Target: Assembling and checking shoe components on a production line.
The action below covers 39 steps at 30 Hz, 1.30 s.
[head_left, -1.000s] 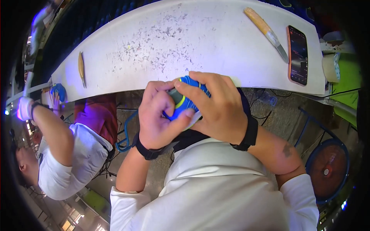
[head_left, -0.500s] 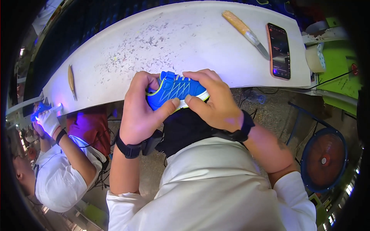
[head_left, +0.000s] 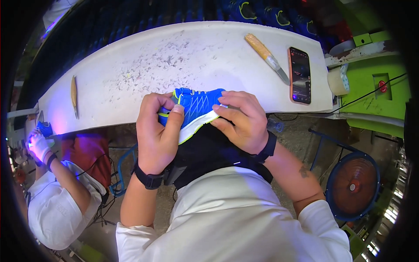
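Note:
Between my two hands is a small blue sneaker with a white sole, yellow-green trim and crossed pale lines on its side. It is tilted so the sole's side edge faces me, at the near edge of the white table. My left hand grips the heel end, its thumb lying along the shoe's side. At the toe end, my right hand pinches the sole and upper with thumb and fingers. Part of the heel and toe is hidden by my fingers.
On the table lie a wooden-handled knife, a phone, a pointed wooden-handled tool and scattered grey scraps. A tape roll stands at the right end. A fan is at right; a gloved co-worker sits at left.
The sneaker has tilted, showing more of its white sole. My left thumb has moved up its side, and my right fingers have shifted round the toe. The whole view has shifted a little.

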### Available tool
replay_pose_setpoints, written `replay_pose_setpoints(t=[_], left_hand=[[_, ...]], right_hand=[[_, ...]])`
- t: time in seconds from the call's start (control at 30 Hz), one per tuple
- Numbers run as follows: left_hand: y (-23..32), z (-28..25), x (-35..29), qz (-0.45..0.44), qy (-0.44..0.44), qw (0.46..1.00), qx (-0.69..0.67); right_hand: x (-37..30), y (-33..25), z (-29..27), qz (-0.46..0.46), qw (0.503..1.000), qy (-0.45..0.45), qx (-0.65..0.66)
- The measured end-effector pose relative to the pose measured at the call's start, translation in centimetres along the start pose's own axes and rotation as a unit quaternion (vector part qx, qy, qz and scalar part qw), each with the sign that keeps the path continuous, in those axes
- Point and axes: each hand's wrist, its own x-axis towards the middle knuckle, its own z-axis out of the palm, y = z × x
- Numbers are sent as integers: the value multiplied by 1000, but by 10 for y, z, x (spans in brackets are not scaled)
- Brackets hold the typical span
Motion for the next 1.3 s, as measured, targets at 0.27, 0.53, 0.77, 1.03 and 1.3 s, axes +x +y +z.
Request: replay_pose_setpoints(t=[0.27, 0.53, 0.77, 1.03, 1.3], left_hand=[[23, 5, 8, -9, -25, 998, 56], [19, 4, 11, -58, -39, 994, 85], [29, 8, 18, -97, -52, 989, 102], [38, 7, 27, -100, -76, 986, 113], [28, -11, 32, 79, -181, 972, 127]], right_hand=[[14, -14, 4, 147, 979, -41, 132], [-3, 7, 1, 60, 991, 14, 116], [-1, 7, 4, -1, 993, 67, 93], [7, 7, 3, 116, 966, -9, 232], [11, 20, 4, 147, 965, -18, 215]])
